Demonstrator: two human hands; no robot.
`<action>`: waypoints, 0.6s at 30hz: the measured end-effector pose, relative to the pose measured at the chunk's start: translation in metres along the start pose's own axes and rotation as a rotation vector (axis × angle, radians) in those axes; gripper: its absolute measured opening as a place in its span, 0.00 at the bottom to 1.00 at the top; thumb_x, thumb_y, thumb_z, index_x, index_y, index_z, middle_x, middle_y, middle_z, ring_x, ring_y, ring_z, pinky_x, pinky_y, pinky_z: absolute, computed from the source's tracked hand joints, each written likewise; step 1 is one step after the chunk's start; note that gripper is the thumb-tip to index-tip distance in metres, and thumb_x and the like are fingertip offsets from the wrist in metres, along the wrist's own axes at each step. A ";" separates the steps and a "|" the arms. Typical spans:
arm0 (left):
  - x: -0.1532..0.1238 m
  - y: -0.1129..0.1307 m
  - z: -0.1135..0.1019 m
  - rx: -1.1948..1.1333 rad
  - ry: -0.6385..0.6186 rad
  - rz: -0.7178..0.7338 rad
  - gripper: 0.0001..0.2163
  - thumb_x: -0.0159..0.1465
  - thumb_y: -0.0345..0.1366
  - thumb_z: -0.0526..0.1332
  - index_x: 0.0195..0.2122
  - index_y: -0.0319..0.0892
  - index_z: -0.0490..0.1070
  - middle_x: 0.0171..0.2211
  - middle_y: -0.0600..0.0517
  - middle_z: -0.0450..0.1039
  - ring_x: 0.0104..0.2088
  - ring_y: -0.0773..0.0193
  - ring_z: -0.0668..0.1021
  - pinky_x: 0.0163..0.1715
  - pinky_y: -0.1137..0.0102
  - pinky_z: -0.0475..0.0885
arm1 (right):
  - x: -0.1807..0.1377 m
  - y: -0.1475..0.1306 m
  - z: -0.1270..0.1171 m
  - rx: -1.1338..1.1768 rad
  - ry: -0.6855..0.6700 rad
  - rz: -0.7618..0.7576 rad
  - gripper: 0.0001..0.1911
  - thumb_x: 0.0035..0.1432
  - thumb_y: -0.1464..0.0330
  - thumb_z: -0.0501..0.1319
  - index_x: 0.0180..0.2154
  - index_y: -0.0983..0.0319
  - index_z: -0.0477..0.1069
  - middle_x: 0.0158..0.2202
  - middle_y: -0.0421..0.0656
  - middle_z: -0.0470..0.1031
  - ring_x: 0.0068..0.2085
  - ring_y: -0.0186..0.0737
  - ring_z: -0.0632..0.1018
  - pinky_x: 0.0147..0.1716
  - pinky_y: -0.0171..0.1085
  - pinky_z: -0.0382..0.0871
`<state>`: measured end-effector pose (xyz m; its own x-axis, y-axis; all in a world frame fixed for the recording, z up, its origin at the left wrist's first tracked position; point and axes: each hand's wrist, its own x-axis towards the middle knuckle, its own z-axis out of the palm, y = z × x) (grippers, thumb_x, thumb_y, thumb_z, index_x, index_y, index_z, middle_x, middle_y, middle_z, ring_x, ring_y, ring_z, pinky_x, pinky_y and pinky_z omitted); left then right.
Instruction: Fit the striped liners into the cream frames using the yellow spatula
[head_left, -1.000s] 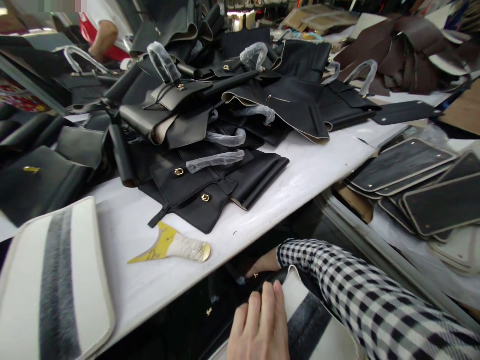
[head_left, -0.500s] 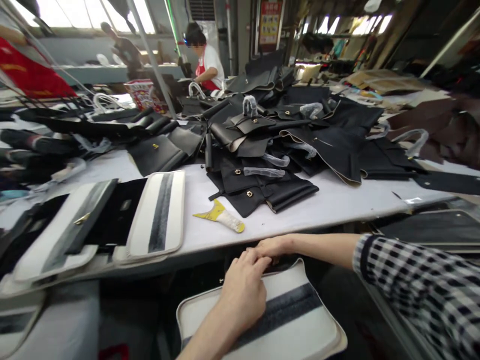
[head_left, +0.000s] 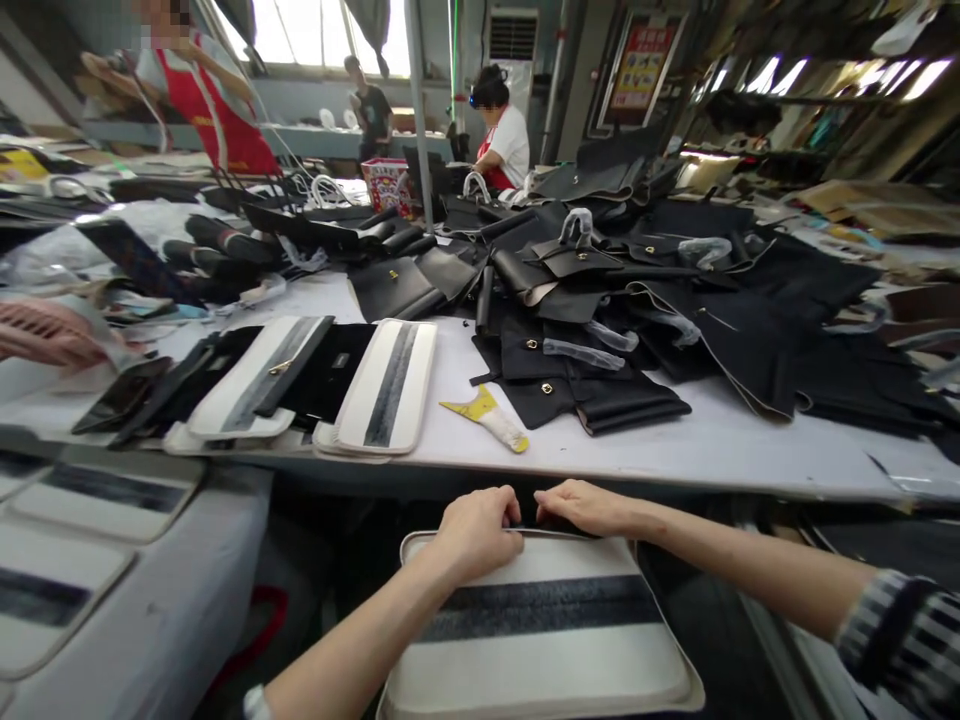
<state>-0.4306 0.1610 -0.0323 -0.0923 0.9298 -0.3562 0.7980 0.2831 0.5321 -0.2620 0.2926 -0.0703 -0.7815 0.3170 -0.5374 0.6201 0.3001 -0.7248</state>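
Observation:
A white panel with a dark grey stripe (head_left: 540, 640) lies in front of me, below the table edge. My left hand (head_left: 476, 528) curls its fingers over the panel's far edge. My right hand (head_left: 581, 505) grips the same far edge a little to the right, fingers bent over a dark piece there that I cannot make out. Both forearms reach forward; the right sleeve is black and white check.
The white table (head_left: 720, 440) carries a heap of black leather bag parts (head_left: 600, 330), a yellow scraper tool (head_left: 487, 415) and more striped white panels (head_left: 386, 385). Further striped panels (head_left: 82, 520) lie on a lower surface at left. Other people work at the back.
The view has swung left and risen. My hands moved from beneath the table edge to the far edge of the striped panel, which now lies squarely before me.

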 end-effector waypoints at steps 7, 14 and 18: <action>-0.003 -0.004 0.005 -0.042 0.013 -0.011 0.06 0.51 0.33 0.59 0.31 0.48 0.72 0.33 0.57 0.78 0.34 0.61 0.77 0.29 0.70 0.64 | 0.026 0.004 0.015 -0.225 -0.064 -0.050 0.27 0.69 0.57 0.43 0.42 0.64 0.76 0.38 0.48 0.79 0.37 0.43 0.77 0.37 0.36 0.68; -0.008 -0.003 0.004 -0.093 0.026 -0.010 0.07 0.50 0.32 0.58 0.30 0.47 0.73 0.34 0.55 0.77 0.36 0.59 0.77 0.32 0.69 0.64 | 0.019 0.003 0.030 -0.527 -0.005 -0.136 0.19 0.68 0.66 0.46 0.47 0.63 0.73 0.42 0.54 0.78 0.42 0.54 0.77 0.40 0.43 0.65; -0.017 -0.025 -0.015 -0.149 -0.029 -0.038 0.09 0.50 0.32 0.60 0.33 0.49 0.74 0.33 0.57 0.77 0.35 0.61 0.77 0.31 0.70 0.64 | 0.015 -0.005 0.033 -0.579 0.042 -0.139 0.28 0.71 0.60 0.39 0.40 0.61 0.75 0.38 0.50 0.80 0.38 0.49 0.78 0.34 0.39 0.63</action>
<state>-0.4577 0.1418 -0.0282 -0.1015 0.9113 -0.3991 0.6965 0.3515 0.6255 -0.2792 0.2665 -0.0892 -0.8619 0.2714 -0.4282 0.4580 0.7791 -0.4281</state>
